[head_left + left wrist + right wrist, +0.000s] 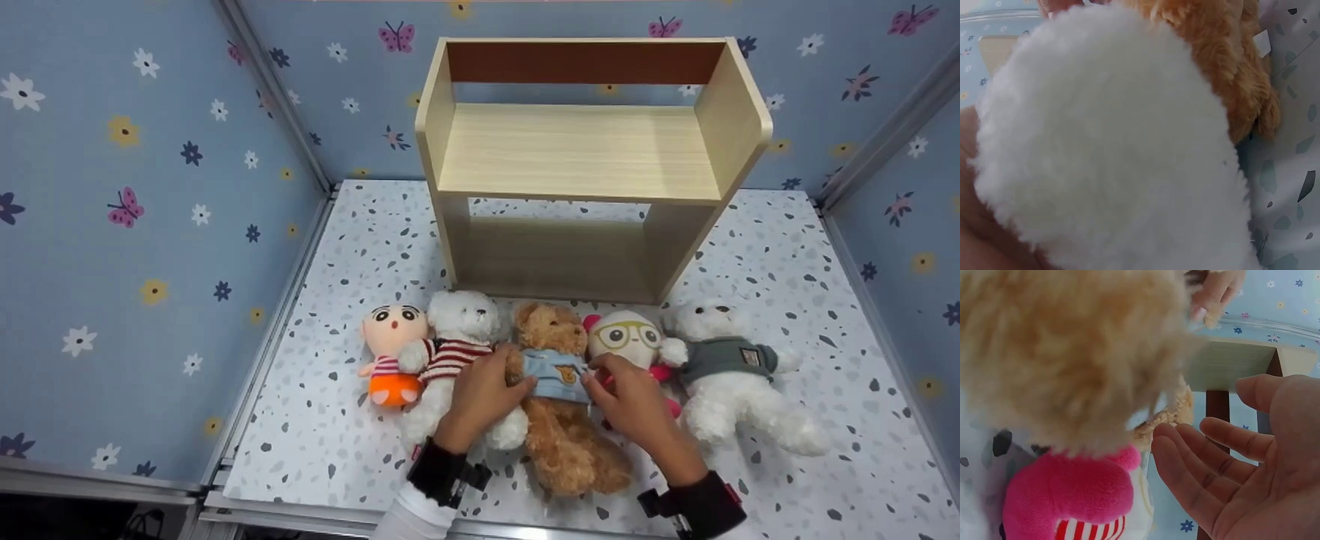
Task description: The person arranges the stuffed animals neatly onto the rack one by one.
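Observation:
A brown teddy bear point(555, 375) in a light blue shirt lies on its back between my hands. My left hand point(484, 386) is at its arm on the left, fingers and thumb around the arm. My right hand point(634, 397) is beside the shirt on the right; in the right wrist view its fingers point(1224, 467) are spread and loosely bent, holding nothing. Left of the bear lies a white plush bear point(461, 360) in a red-striped sweater, partly behind my left wrist. On the right, a pink doll with yellow glasses point(624, 337) is partly covered by my right hand.
A two-tier wooden shelf point(577, 150) stands just behind the toys. At the far left lies a doll in orange shorts point(394, 360), at the far right a white bear in a green shirt point(724, 367). Flowered blue panels point(150, 247) enclose the speckled table point(322, 442).

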`<state>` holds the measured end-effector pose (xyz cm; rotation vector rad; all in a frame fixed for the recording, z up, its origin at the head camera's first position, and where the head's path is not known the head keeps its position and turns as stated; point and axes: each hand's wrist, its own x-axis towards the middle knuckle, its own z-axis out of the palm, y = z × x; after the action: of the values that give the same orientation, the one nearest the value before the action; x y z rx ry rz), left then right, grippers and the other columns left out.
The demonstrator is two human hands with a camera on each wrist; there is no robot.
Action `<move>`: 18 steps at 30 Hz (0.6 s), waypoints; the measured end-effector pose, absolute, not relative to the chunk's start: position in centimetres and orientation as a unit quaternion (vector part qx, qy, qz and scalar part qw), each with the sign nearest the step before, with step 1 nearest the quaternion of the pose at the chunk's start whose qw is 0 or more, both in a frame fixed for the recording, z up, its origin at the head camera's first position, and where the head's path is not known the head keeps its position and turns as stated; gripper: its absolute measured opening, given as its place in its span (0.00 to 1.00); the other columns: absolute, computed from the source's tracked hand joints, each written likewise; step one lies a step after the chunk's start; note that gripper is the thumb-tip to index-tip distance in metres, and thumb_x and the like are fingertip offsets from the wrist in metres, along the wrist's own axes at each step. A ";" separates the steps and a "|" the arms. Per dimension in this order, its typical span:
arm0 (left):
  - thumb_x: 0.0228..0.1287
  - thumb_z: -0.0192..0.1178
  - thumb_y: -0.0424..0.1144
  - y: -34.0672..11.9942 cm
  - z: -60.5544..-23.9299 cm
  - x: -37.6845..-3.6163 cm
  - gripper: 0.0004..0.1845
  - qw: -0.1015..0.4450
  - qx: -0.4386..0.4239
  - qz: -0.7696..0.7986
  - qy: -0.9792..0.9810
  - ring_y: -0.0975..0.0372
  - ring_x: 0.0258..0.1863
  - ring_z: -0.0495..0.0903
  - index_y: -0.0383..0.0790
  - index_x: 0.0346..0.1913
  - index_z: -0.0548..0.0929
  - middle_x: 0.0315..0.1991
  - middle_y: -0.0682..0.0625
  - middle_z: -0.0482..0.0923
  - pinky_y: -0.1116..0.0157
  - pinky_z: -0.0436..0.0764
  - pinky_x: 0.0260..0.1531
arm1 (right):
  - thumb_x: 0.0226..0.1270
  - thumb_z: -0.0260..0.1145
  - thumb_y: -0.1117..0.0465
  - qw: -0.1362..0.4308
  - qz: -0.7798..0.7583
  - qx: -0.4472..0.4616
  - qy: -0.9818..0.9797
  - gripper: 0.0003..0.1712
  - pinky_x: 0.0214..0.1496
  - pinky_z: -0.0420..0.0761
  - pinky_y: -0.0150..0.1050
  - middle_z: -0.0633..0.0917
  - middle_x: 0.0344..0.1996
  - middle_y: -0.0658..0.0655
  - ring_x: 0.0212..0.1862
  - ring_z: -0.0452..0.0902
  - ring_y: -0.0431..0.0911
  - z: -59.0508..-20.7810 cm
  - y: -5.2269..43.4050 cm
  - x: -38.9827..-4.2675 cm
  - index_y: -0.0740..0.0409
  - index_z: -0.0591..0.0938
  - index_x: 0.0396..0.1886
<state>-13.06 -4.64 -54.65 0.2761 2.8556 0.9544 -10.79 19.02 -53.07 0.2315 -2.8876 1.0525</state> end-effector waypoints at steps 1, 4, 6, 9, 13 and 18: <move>0.57 0.63 0.60 -4.6 -54.7 -13.1 0.30 0.054 0.092 0.314 0.944 0.61 0.31 0.81 0.48 0.59 0.76 0.35 0.52 0.84 0.62 0.77 0.32 | 0.64 0.66 0.53 0.025 0.342 0.073 -0.937 0.11 0.34 0.78 0.40 0.81 0.26 0.46 0.28 0.79 0.37 -53.1 19.0 -10.7 0.53 0.82 0.43; 0.57 0.62 0.60 -4.5 -54.9 -13.0 0.29 0.043 0.095 0.308 0.946 0.61 0.29 0.79 0.48 0.58 0.75 0.30 0.54 0.81 0.63 0.75 0.30 | 0.65 0.66 0.52 0.008 0.346 0.065 -0.936 0.13 0.34 0.77 0.39 0.81 0.26 0.45 0.28 0.77 0.37 -53.3 18.7 -10.6 0.53 0.82 0.44; 0.57 0.62 0.60 -4.6 -55.0 -12.9 0.29 0.036 0.096 0.303 0.947 0.60 0.28 0.79 0.48 0.57 0.75 0.28 0.54 0.80 0.62 0.75 0.29 | 0.65 0.66 0.51 -0.008 0.350 0.057 -0.935 0.15 0.34 0.77 0.38 0.80 0.27 0.45 0.28 0.77 0.37 -53.4 18.5 -10.4 0.53 0.82 0.46; 0.57 0.63 0.60 -4.6 -55.1 -12.8 0.29 0.030 0.093 0.298 0.950 0.60 0.29 0.80 0.48 0.57 0.75 0.28 0.54 0.80 0.61 0.75 0.30 | 0.65 0.65 0.50 -0.030 0.354 0.047 -0.934 0.17 0.35 0.77 0.38 0.80 0.27 0.45 0.30 0.76 0.37 -53.7 18.1 -10.2 0.54 0.81 0.48; 0.57 0.63 0.59 -4.5 -55.2 -12.8 0.26 0.022 0.094 0.292 0.952 0.57 0.31 0.81 0.48 0.54 0.76 0.29 0.52 0.81 0.59 0.75 0.35 | 0.65 0.65 0.49 -0.049 0.343 0.032 -0.938 0.18 0.36 0.75 0.38 0.79 0.28 0.46 0.30 0.74 0.38 -54.3 17.9 -9.9 0.54 0.81 0.48; 0.58 0.62 0.58 -4.2 -55.3 -12.9 0.22 0.010 0.101 0.294 0.951 0.55 0.33 0.82 0.50 0.50 0.75 0.31 0.51 0.82 0.57 0.76 0.36 | 0.64 0.66 0.48 -0.055 0.319 0.019 -0.946 0.14 0.34 0.74 0.39 0.79 0.29 0.48 0.30 0.74 0.41 -54.8 17.8 -9.7 0.51 0.80 0.43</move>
<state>-12.86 -4.17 -55.33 0.3155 2.9675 0.9166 -9.70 17.75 -54.83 0.0609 -3.0820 1.0377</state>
